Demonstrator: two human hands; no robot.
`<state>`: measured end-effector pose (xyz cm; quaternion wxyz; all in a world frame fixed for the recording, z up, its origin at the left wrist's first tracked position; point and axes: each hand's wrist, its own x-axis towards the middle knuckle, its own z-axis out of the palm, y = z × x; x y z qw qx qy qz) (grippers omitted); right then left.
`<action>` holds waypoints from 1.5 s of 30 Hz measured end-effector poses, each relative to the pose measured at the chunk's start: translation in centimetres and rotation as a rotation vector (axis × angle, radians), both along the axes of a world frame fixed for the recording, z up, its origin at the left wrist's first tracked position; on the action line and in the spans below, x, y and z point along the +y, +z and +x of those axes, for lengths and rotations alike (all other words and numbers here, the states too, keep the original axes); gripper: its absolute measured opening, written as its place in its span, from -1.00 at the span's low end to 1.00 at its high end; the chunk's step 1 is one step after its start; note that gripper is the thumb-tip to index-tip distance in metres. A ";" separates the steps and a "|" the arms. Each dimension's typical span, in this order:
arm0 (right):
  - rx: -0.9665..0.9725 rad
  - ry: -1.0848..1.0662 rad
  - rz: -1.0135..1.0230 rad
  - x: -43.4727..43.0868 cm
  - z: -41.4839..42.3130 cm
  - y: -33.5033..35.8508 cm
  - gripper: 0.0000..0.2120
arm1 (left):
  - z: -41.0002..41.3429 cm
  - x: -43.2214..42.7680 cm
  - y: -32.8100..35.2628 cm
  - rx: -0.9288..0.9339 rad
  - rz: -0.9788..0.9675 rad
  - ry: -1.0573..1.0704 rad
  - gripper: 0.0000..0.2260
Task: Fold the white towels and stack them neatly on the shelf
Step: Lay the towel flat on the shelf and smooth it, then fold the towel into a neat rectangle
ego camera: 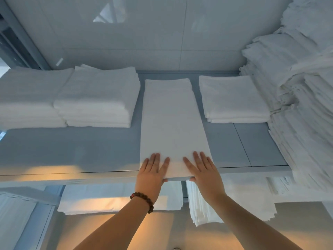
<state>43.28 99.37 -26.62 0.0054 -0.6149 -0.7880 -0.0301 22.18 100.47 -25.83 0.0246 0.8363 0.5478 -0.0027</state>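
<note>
**While both hands hold its near end, the long towel waits for its cross fold**

Since the towel lies on the shelf as one long strip running away from me, I judge the step in hand to be folding it end over end. My left hand and right hand sit at its two near corners. The fingers lie straight and spread on top and the thumbs tuck under the edge where it overhangs the shelf's front lip. Each hand therefore pinches the cloth between fingers and thumb.

To do this well I would lift both corners together and level, then carry them straight along the strip. I would lay the near edge square on the far edge and smooth outward from the fold. Uneven hands would skew the long sides.

Left of the towel's far half stands a thick stack, just beside it. Right of the far half lies a low stack, with a narrow gap of bare shelf between. Further right of the towel a tall ragged pile crowds in. Bare shelf flanks the towel's near half on both sides, so my hands have free room there and less toward the far end. The towel's near end already hangs past the lip, so any tug toward me risks sliding it off.
</note>
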 end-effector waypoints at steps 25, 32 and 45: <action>0.245 -0.101 0.295 -18.1 0.2 4.2 -0.42 | -6.0 -15.2 5.8 -0.162 0.138 -0.145 -0.47; 0.320 -0.055 0.302 -20.5 1.6 6.5 -0.48 | -6.0 -17.9 8.1 -0.284 0.256 -0.104 -0.58; 0.428 0.052 0.529 -22.2 4.3 11.4 -0.83 | -3.5 -21.6 12.8 -0.414 0.494 0.049 -0.85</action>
